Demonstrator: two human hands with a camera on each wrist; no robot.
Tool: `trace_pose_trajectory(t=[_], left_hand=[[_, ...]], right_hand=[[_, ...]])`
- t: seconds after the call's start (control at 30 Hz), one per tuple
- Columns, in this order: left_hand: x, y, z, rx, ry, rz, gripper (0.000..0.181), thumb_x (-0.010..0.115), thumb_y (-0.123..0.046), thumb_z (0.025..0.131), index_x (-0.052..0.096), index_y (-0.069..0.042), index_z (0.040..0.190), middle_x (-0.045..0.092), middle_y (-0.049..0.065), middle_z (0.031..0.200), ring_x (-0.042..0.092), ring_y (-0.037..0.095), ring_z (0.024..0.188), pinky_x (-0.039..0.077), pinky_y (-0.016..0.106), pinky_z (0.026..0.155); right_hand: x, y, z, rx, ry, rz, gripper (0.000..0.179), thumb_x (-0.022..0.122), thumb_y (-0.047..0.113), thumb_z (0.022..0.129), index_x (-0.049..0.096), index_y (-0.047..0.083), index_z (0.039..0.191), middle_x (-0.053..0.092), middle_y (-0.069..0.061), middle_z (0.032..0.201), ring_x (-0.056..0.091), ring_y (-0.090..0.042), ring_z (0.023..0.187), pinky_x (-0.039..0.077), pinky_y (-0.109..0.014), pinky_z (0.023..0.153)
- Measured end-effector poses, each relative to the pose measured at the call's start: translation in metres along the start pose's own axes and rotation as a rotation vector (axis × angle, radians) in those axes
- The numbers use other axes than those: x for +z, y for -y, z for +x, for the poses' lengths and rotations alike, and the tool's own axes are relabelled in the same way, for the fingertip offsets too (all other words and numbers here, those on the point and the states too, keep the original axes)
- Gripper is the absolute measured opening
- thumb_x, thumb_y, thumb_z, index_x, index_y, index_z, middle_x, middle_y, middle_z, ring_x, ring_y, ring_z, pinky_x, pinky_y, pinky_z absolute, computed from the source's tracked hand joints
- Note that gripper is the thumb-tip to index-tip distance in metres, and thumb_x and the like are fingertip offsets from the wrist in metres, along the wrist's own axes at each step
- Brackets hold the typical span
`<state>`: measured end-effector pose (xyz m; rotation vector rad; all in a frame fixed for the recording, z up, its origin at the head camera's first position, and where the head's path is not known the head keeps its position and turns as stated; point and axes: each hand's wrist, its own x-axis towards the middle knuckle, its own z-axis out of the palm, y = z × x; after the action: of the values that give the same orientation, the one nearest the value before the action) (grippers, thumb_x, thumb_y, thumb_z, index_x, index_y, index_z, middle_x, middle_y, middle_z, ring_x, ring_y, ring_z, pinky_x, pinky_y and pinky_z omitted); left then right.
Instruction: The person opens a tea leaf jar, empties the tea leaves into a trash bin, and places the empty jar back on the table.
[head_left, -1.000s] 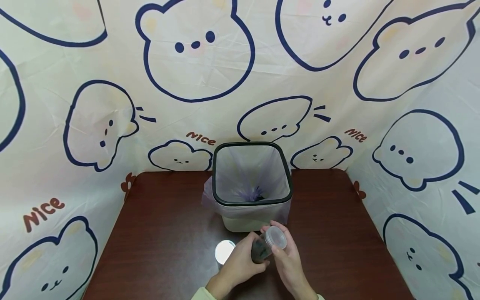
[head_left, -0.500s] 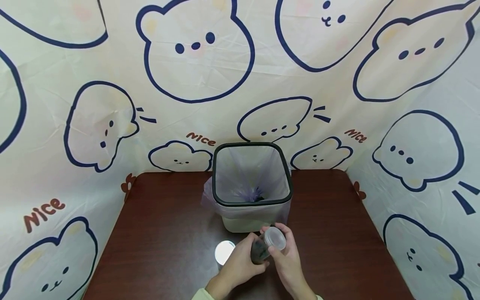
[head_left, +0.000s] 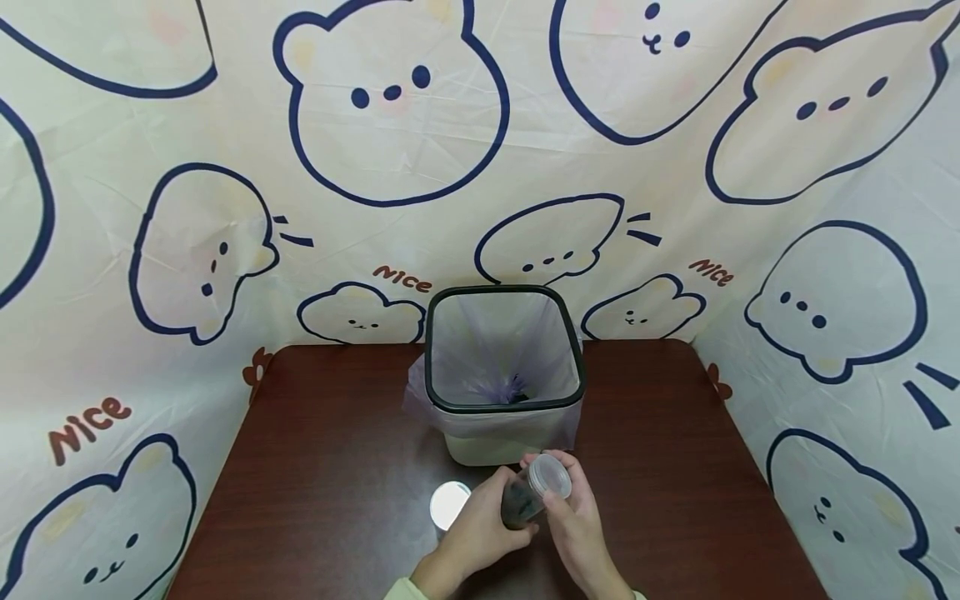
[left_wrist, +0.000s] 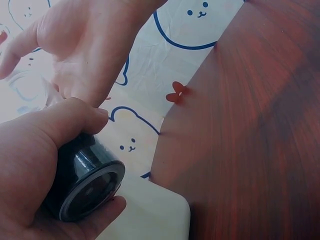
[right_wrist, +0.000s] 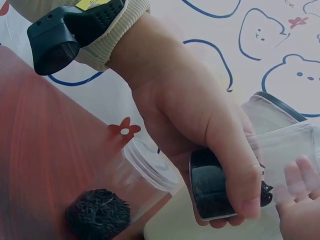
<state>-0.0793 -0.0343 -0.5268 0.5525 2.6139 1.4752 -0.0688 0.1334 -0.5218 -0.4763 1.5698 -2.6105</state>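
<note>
My left hand [head_left: 483,521] grips a clear plastic jar [head_left: 522,497] with dark contents in its lower part. The jar is tilted, its lidded end up and to the right. The fingers and thumb of my right hand [head_left: 576,517] hold the edge of the translucent round lid [head_left: 551,475]. In the left wrist view the jar's dark base [left_wrist: 92,192] shows beyond my left thumb. A second clear jar [right_wrist: 122,190], holding dark, dry shreds like tea leaves, stands on the table beside my left hand. Its lid [head_left: 450,502] shows in the head view; my left hand hides part of it.
Behind the hands stands a pale bin [head_left: 480,450] with a black rim and a purple liner bag [head_left: 495,350]. Something small and dark lies inside. The dark wooden table [head_left: 330,467] is bordered by a printed cloth [head_left: 382,150] at the back and sides.
The fingers and thumb of my right hand have shifted slightly around the lid. My left hand and the jar stay nearly where they were. The second jar and the bin have not moved.
</note>
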Motion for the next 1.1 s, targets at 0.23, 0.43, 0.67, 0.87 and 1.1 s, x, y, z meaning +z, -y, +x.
trace_pose_trajectory(t=[0.23,0.43,0.67,0.87,1.1], left_hand=[[0.0007,0.0009,0.0006,-0.003,-0.001,-0.003,0.049,0.088,-0.018,0.074,0.055,-0.015,0.110,0.063,-0.007,0.104,0.059,0.005,0.093,0.052,0.028,0.084],[0.0004,0.0009,-0.0002,-0.005,-0.003,-0.005,0.049,0.088,-0.018,0.074,0.055,-0.015,0.110,0.063,-0.007,0.104,0.059,0.005,0.093,0.052,0.029,0.084],[0.0006,0.0014,-0.0012,0.004,-0.011,0.000,0.048,0.088,-0.018,0.074,0.055,-0.016,0.109,0.063,-0.008,0.104,0.059,0.005,0.094,0.052,0.029,0.086],[0.0001,0.0016,-0.0011,0.004,-0.009,-0.009,0.048,0.088,-0.018,0.075,0.055,-0.016,0.109,0.062,-0.008,0.103,0.058,0.004,0.093,0.051,0.028,0.085],[0.0002,0.0024,-0.0004,0.002,-0.006,-0.016,0.048,0.088,-0.018,0.074,0.055,-0.015,0.109,0.062,-0.008,0.103,0.058,0.004,0.092,0.051,0.028,0.085]], right_hand=[[-0.0021,0.0008,0.0002,-0.006,0.045,0.018,0.042,0.046,-0.001,0.102,0.039,0.005,0.143,0.054,-0.014,0.143,0.053,-0.019,0.133,0.040,-0.031,0.111],[-0.0025,0.0010,0.0006,-0.008,0.064,0.031,0.046,0.045,-0.002,0.101,0.035,0.000,0.146,0.055,-0.009,0.142,0.052,-0.019,0.134,0.039,-0.030,0.111],[-0.0024,-0.0020,0.0004,-0.022,0.038,-0.019,0.064,0.061,0.005,0.101,0.025,-0.005,0.153,0.058,-0.008,0.140,0.053,-0.017,0.132,0.041,-0.028,0.109],[0.0011,-0.0037,0.0015,-0.058,0.009,-0.046,0.061,0.064,0.000,0.098,0.028,-0.009,0.146,0.061,-0.009,0.137,0.056,-0.017,0.129,0.043,-0.028,0.107],[0.0033,-0.0045,0.0016,-0.058,-0.029,-0.031,0.044,0.065,-0.002,0.096,0.041,0.002,0.132,0.064,-0.012,0.133,0.059,-0.020,0.126,0.045,-0.029,0.106]])
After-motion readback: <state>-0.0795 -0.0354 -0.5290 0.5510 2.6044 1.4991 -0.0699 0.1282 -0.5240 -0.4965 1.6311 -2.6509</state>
